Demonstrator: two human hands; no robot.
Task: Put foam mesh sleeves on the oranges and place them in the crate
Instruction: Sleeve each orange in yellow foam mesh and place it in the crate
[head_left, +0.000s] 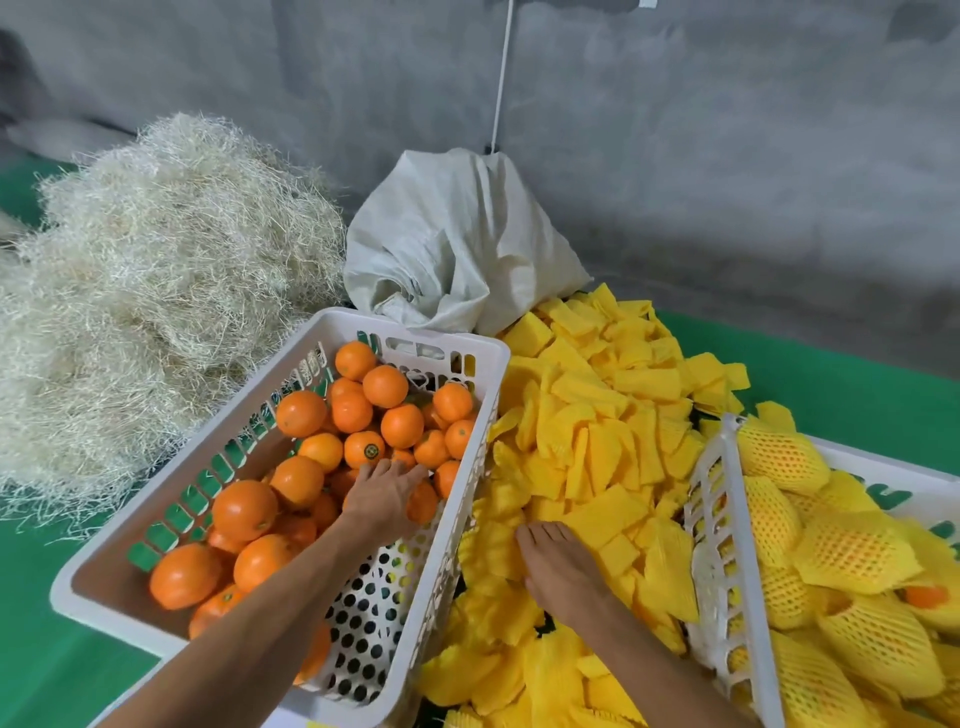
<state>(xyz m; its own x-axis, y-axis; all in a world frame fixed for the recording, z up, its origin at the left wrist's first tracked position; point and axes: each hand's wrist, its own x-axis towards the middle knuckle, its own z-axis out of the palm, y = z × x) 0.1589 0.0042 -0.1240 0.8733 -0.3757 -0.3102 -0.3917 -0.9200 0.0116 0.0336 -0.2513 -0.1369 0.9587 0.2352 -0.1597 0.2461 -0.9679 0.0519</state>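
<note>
1. Your left hand (382, 496) reaches into the white basket (291, 358) of bare oranges (244, 509). Its fingers (410, 475) lie spread and fairly straight over the fruit near the basket's right wall; they touch the oranges there, but whether they are closing round one you cannot tell.
2. Your right hand (558, 564) rests palm down on the heap of yellow foam mesh sleeves (587, 415) between the two containers. Its fingers (530, 540) point toward the basket and lie flat on the sleeves; whether they pinch one cannot be told.
3. The bare oranges fill the white basket at your left, piled several deep. One near your left hand carries a small round sticker (370, 450).
4. The loose sleeves lie flat and folded, spilling from the grey woven sack (457, 244) behind them down to the near edge of view.
5. The white crate (719, 545) stands at your right, tilted toward you. It holds sleeved oranges (852, 551), each wrapped in yellow mesh; one shows a patch of orange skin at an open sleeve end.
6. A large pile of pale straw-like packing fibre (156, 270) sits at your far left on the green surface (62, 670), behind and beside the basket.
7. A white cord (501, 78) runs up the grey wall above the sack.
</note>
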